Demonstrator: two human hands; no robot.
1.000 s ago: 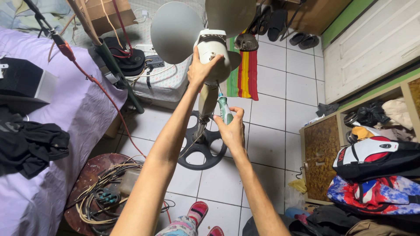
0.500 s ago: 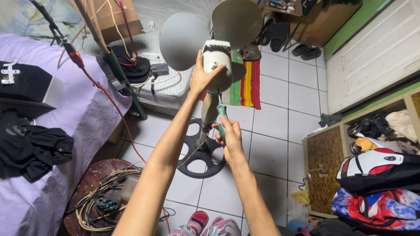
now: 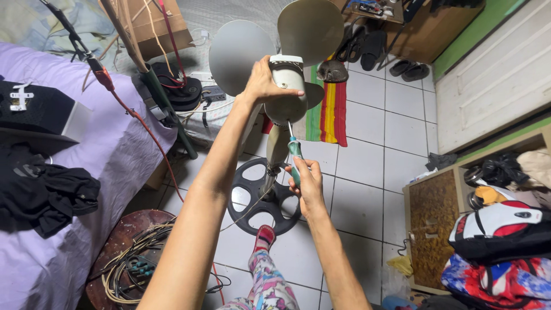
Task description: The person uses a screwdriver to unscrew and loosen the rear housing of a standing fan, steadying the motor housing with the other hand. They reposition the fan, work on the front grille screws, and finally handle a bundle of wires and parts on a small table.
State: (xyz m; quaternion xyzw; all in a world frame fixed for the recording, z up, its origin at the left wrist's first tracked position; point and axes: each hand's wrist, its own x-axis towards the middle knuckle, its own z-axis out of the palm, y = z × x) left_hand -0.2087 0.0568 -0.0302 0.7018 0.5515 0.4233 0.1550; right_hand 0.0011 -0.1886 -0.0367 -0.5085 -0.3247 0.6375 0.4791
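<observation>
Both my hands are on a standing fan, one bracing the motor, the other driving a screwdriver up into it.

Nearest me, my right hand (image 3: pixel 307 186) is closed tight around the green handle of the screwdriver (image 3: pixel 294 154), its thin shaft pointing up into the underside of the motor housing (image 3: pixel 287 86). My left hand (image 3: pixel 261 80) is further out, fingers wrapped around the side of that white housing, holding it firmly. The fan's pale blades (image 3: pixel 241 51) spread just beyond it. The fan stands on its dark round base (image 3: pixel 252 195) on the white tiled floor (image 3: pixel 373 189), beside the purple bed (image 3: pixel 86 161). A striped mat (image 3: pixel 327 115) lies further off.
</observation>
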